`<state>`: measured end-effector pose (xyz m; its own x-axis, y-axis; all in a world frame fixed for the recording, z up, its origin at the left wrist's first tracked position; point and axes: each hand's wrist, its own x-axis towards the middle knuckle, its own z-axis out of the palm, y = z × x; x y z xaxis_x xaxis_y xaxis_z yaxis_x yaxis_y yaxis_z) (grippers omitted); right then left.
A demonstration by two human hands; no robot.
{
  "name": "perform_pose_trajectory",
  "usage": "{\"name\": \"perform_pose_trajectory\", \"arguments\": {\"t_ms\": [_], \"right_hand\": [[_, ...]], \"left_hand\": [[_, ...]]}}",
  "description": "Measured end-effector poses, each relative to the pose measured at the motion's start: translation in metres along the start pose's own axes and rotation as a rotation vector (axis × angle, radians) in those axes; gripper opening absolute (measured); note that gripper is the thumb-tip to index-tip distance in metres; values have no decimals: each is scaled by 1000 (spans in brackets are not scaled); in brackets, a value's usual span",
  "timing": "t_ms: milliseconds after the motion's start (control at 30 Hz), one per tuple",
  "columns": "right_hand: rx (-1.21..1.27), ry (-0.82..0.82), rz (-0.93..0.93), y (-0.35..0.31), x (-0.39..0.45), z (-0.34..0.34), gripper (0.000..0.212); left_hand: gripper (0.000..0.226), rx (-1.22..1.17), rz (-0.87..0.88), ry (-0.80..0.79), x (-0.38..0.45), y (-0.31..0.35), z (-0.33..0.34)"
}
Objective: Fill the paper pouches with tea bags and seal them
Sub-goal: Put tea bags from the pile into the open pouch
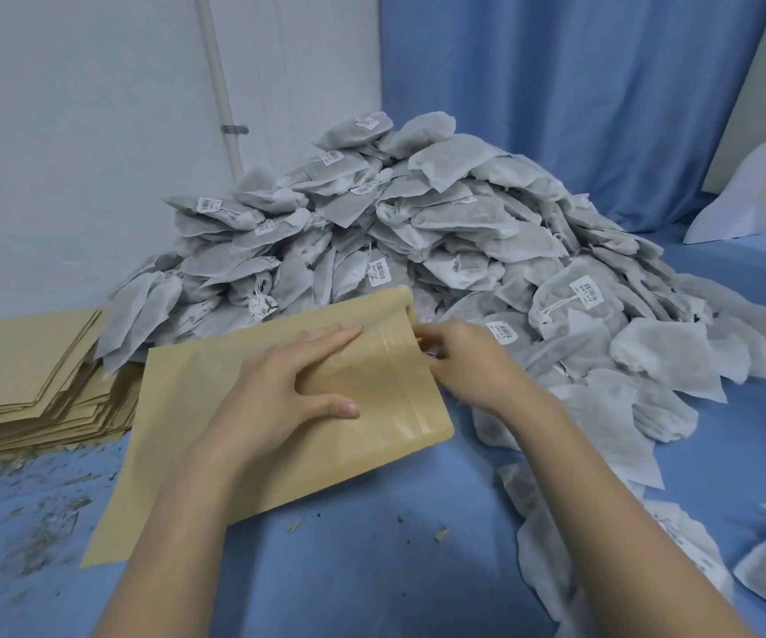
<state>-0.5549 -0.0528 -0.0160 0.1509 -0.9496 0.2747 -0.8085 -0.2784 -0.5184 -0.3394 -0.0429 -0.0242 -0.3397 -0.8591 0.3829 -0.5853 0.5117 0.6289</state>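
— How far along was the job?

— Hardly begun, I'd judge. One kraft paper pouch [280, 398] lay flat on the blue counter [372, 568], its mouth toward the heap of tea bags [418, 232] just behind it. It looked flat and unfilled, unsealed.

— And the hands?

— The left hand [289, 389] rested on the pouch, fingers straight, pressing it down. The right hand [468, 356] was at the pouch's mouth, fingers curled at the rim — apparently pinching it to open it.

— What was left?

— Nearly everything: a stack of empty pouches [36, 375] waited to the left, and no filled, sealed pouch was in view.
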Motion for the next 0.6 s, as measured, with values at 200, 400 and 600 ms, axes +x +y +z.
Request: {"name": "perform_pose_trajectory", "arguments": {"t_ms": [200, 400, 600], "right_hand": [[-812, -58, 217, 29, -3, -19, 36], [-731, 0, 399, 42, -4, -19, 40], [136, 684, 196, 29, 1, -29, 30]], "left_hand": [[80, 16, -45, -3, 2, 0, 1], [83, 32, -44, -23, 2, 2, 4], [83, 1, -53, 12, 1, 1, 1]]}}
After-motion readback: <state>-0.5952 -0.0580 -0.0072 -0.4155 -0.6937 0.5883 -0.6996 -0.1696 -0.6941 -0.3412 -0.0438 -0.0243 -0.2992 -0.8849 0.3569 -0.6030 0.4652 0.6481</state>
